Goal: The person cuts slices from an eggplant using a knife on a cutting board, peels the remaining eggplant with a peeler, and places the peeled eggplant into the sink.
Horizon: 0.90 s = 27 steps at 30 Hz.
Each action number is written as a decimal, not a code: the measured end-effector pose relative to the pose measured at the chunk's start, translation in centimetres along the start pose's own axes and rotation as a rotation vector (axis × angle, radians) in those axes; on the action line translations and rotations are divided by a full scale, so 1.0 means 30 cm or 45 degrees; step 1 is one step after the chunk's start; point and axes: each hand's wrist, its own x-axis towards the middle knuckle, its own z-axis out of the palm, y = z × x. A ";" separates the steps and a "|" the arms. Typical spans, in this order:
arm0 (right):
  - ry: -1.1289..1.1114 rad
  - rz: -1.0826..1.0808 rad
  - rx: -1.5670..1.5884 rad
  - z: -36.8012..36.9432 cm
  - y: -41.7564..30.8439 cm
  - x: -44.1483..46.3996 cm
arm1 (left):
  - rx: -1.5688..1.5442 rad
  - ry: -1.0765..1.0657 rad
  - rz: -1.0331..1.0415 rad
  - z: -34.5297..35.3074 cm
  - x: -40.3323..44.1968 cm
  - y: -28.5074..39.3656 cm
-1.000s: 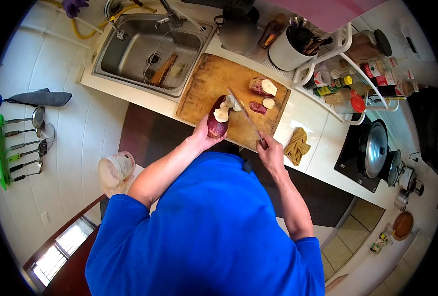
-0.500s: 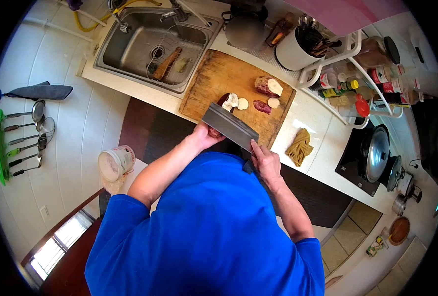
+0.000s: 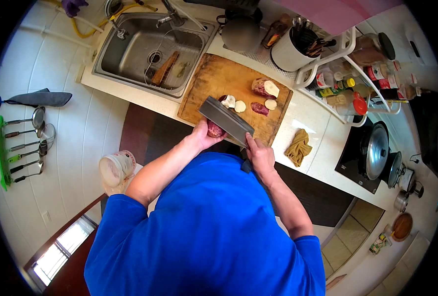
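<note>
The left grip [image 3: 203, 136] held the root [image 3: 215, 130], the right grip [image 3: 260, 156] the cleaver [image 3: 227, 121] across it, by the board [image 3: 210, 74]'s near edge.

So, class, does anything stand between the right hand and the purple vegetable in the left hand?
Yes: the knife in the right hand. From this view, it crosses the vegetable, hiding its middle. Nothing visible separates the left hand from the vegetable.

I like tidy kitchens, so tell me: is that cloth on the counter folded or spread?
Neither: the brown cloth lies bunched on the counter, showing uneven creases.
</note>
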 end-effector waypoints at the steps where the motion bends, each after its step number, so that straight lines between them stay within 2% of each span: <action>1: 0.004 0.002 -0.002 0.007 -0.008 0.014 | 0.000 0.006 0.005 0.005 0.001 -0.002; 4: 0.062 0.039 -0.071 0.049 -0.020 0.080 | 0.088 0.031 0.014 0.004 0.013 -0.011; 6: -0.001 0.216 -0.045 0.079 -0.009 0.126 | 0.073 0.022 -0.002 0.003 0.015 -0.020; 7: 0.006 0.218 -0.045 0.081 -0.002 0.126 | 0.052 0.019 -0.018 0.001 0.011 -0.024; 10: 0.195 0.412 0.422 0.075 0.046 0.111 | 0.057 -0.045 -0.003 -0.030 -0.006 -0.004; 11: 0.194 0.407 0.423 0.067 0.066 0.082 | 0.048 -0.101 -0.016 -0.047 -0.013 0.003; 13: 0.122 0.666 0.624 0.022 0.085 0.034 | 0.045 -0.139 -0.020 -0.082 -0.034 0.028; 15: 0.144 0.732 0.679 -0.007 0.117 -0.032 | 0.187 -0.278 -0.015 -0.105 -0.069 0.056; 17: 0.226 0.741 0.661 -0.006 0.147 -0.099 | 0.172 -0.343 -0.030 -0.100 -0.116 0.076; 19: 0.397 0.625 0.546 0.009 0.172 -0.156 | 0.173 -0.483 -0.014 -0.100 -0.140 0.088; 21: 0.428 0.469 0.277 -0.007 0.201 -0.212 | 0.165 -0.522 -0.004 -0.092 -0.156 0.097; 22: 0.429 0.469 0.276 -0.015 0.216 -0.239 | 0.158 -0.562 0.001 -0.090 -0.160 0.098; 24: 0.325 0.322 -0.018 -0.033 0.248 -0.276 | 0.159 -0.532 0.014 -0.098 -0.154 0.107; 27: 0.196 0.200 -0.069 -0.076 0.299 -0.322 | 0.139 -0.457 0.037 -0.113 -0.141 0.121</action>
